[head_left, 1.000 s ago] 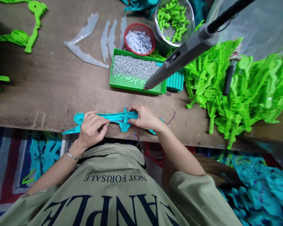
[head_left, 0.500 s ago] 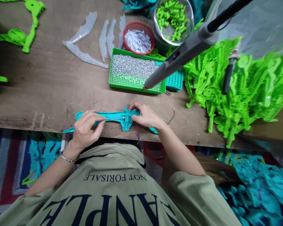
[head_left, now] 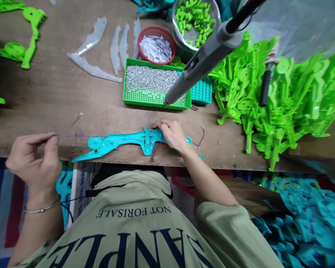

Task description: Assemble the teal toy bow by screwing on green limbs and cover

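Observation:
A long teal plastic toy part (head_left: 120,141) lies along the near edge of the wooden table (head_left: 58,96). My right hand (head_left: 171,134) presses on its right end, fingers curled over it. Far out to the left, my left hand (head_left: 33,162) pinches the end of thin red and blue wires (head_left: 72,136), drawn taut along the part. More wire ends (head_left: 199,139) curl out to the right of my right hand.
A grey powered screwdriver (head_left: 201,65) hangs over a green tray of small screws (head_left: 153,83). Behind stand a red basket (head_left: 155,46) and a bowl of green pieces (head_left: 194,18). Clear blades (head_left: 95,48) lie at left, a pile of green parts (head_left: 281,100) at right.
My left hand has moved from the teal part far out to the left, pulling the wires taut. My right hand stays on the part.

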Demonstrator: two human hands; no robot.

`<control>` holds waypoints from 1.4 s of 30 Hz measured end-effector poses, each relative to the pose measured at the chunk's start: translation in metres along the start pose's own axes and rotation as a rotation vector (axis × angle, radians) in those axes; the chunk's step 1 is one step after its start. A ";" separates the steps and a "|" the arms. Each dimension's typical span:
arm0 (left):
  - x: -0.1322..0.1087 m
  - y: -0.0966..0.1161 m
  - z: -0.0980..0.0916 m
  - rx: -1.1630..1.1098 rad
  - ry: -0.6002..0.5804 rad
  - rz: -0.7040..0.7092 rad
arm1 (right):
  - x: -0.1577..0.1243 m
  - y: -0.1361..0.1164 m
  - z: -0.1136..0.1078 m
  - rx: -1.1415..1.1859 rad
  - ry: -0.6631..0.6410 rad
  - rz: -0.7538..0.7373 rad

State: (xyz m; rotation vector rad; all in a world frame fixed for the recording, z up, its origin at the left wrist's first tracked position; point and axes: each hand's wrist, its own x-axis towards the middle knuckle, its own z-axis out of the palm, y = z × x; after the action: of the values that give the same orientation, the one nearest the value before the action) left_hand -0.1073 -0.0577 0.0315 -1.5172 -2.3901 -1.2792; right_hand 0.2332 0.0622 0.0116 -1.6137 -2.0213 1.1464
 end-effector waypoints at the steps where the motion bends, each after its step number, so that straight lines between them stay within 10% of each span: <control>1: -0.002 -0.001 0.002 -0.024 0.006 -0.047 | -0.001 0.001 -0.001 -0.007 0.052 0.009; 9: -0.012 0.007 0.026 -0.284 -0.080 -0.380 | -0.028 0.014 -0.033 -0.268 0.475 -0.054; 17: -0.016 0.008 0.034 -0.389 -0.035 -0.460 | -0.062 -0.009 -0.028 -0.523 0.098 -0.525; 25: -0.012 0.009 0.042 -0.621 0.089 -0.482 | -0.068 -0.018 -0.006 -0.670 -0.164 -0.431; 33: -0.014 0.008 0.044 -0.672 -0.012 -0.571 | -0.039 0.012 0.003 -0.398 0.282 -0.519; 42: -0.018 0.016 0.065 -0.875 0.045 -0.584 | -0.033 0.042 -0.010 -0.333 0.300 -0.471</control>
State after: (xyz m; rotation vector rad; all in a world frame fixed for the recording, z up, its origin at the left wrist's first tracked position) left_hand -0.0616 -0.0254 -0.0094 -0.8013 -2.4442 -2.6924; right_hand 0.2788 0.0374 -0.0053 -1.2382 -2.2891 0.3942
